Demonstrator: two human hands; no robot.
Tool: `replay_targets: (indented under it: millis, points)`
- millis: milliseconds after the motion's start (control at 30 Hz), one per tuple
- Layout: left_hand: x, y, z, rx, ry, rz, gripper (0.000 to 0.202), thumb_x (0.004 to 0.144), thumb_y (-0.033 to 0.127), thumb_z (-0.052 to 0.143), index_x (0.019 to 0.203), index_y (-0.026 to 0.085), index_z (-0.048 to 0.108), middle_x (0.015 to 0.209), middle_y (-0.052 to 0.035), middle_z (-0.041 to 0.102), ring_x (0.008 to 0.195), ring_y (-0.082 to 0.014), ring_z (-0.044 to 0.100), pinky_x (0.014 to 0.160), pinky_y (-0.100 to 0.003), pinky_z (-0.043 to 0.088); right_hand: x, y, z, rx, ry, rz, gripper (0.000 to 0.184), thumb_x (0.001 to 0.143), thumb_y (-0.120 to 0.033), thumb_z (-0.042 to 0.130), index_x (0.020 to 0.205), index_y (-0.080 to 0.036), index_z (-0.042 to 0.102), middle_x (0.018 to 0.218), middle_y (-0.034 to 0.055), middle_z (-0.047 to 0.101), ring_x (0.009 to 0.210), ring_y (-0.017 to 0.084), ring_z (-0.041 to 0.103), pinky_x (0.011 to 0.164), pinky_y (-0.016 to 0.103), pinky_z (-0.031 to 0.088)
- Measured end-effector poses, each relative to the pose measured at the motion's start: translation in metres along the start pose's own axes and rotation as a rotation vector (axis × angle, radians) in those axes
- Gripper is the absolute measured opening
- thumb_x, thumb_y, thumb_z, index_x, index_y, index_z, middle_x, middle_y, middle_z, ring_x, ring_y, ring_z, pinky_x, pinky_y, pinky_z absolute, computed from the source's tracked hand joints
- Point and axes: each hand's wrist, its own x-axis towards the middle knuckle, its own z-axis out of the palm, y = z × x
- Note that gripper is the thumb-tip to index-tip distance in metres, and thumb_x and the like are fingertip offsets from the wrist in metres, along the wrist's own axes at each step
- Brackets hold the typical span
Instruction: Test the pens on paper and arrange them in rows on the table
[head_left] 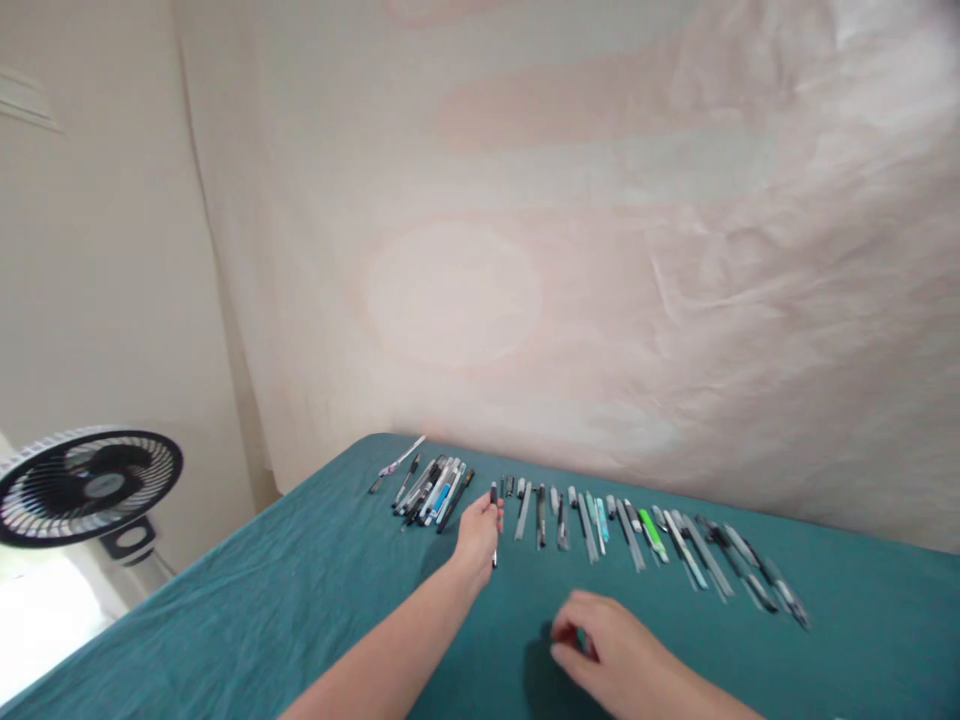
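My left hand (477, 538) is closed around a dark, slim pen (494, 494), held upright in the view at the left end of a long row of pens. The pen's pale tip end shows below the fingers. Nearer to me, my right hand (616, 648) hovers over the green cloth (315, 610), fingers curled, thumb and forefinger a little apart, with nothing visible between them. Just left of my left hand lies a bunch of pens (433, 492), mostly black, grey and white. Right of it, the row holds a bright green marker (652, 535) and a light blue pen (602, 520).
Several clear and black pens (739, 570) continue the row to the right. A thin white-and-purple stick-like item (401, 456) lies at the far left corner. A pale sheet (600, 300) hangs behind the table. A black fan (94, 487) stands left of it.
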Motion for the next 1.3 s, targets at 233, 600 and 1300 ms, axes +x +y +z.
replay_targets:
  millis: [233,600,1300]
  points:
    - [0.058,0.006,0.007,0.381,-0.036,0.011,0.030,0.081,0.030,0.047,0.106,0.013,0.050,0.103,-0.0069,0.054,0.087,-0.0159,0.054,0.074,-0.035,0.046,-0.028,0.018,0.028,-0.109,0.000,-0.088,0.024,0.073,-0.014,0.044,0.092,-0.020,0.058,0.084,0.0048,0.058,0.072,0.014,0.058,0.063,0.020,0.042]
    - [0.064,0.004,0.009,1.016,0.116,0.107,0.029,0.075,0.033,0.050,0.098,0.016,0.054,0.097,-0.0119,0.061,0.095,-0.0230,0.055,0.080,-0.033,0.037,-0.033,0.027,0.026,-0.058,0.090,-0.185,0.021,0.074,-0.013,0.043,0.087,-0.022,0.057,0.079,0.0025,0.057,0.068,0.012,0.056,0.060,0.018,0.040]
    - [0.054,0.028,-0.025,1.452,0.174,0.361,0.026,0.081,0.029,0.042,0.096,0.013,0.055,0.103,-0.0140,0.055,0.103,-0.0232,0.047,0.088,-0.033,0.032,-0.032,0.030,0.026,-0.031,0.095,-0.194,0.021,0.071,-0.013,0.045,0.085,-0.023,0.057,0.077,0.0015,0.058,0.067,0.011,0.056,0.060,0.016,0.039]
